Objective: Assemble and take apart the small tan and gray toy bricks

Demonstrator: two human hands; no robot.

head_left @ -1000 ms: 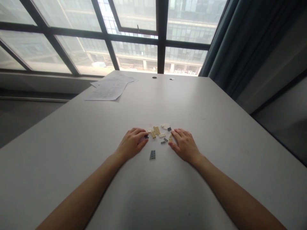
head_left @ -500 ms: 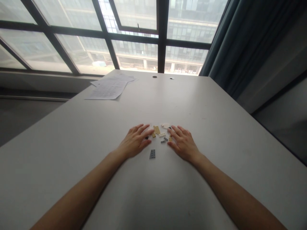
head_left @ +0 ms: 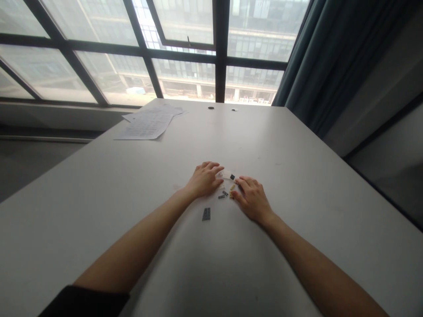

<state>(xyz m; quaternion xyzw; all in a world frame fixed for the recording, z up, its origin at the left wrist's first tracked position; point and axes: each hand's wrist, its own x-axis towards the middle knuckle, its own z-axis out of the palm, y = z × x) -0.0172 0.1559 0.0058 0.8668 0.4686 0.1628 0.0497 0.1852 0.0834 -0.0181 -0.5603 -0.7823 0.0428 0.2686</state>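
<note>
My left hand (head_left: 205, 180) is palm down over the left side of a small group of toy building bricks, its thumb and fingers apart. Its fingertips reach a white brick piece (head_left: 227, 175), and the pieces beneath the hand are hidden. At the group's right side rests my right hand (head_left: 253, 197), fingers spread, with the thumb close to a tan brick (head_left: 231, 190); touching or not, I cannot tell. A small black piece (head_left: 232, 177) lies by the white one. Two small grey pieces (head_left: 221, 197) sit between the hands. Nearer me lies a dark grey wedge plate (head_left: 206, 214).
The bricks lie on a large white table (head_left: 158, 167). Printed paper sheets (head_left: 145, 124) lie at its far left. Two round holes, one of them a dark-topped grommet (head_left: 211, 108), are near the far edge. A dark curtain (head_left: 307, 66) hangs beside the windows at right.
My left hand has moved right and slightly away from me, now covering tan and white bricks that showed before. My right hand stays nearly in place. The black piece shows more fully.
</note>
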